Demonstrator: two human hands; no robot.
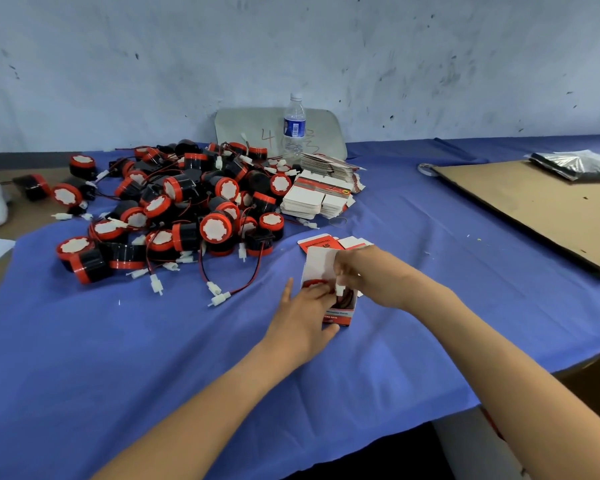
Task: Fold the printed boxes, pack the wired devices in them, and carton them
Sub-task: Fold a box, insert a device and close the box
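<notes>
A red-and-white printed box (317, 263) stands open on the blue cloth in front of me, with a red and black wired device partly inside. My left hand (300, 315) grips the box's near side and lower corner. My right hand (355, 271) pinches the device's white connector (340, 289) at the box mouth, over the coiled wire. A big pile of red and black wired devices (174, 209) lies to the left. Stacks of flat printed boxes (319, 195) sit behind, and another flat box (326, 242) lies just past the open one.
A water bottle (294, 128) stands at the back against a grey board (326, 133) by the wall. A large flat cardboard sheet (534, 209) covers the right side, with silver bags (575, 166) on its far end. The blue cloth (118, 341) ends at the table's near edge.
</notes>
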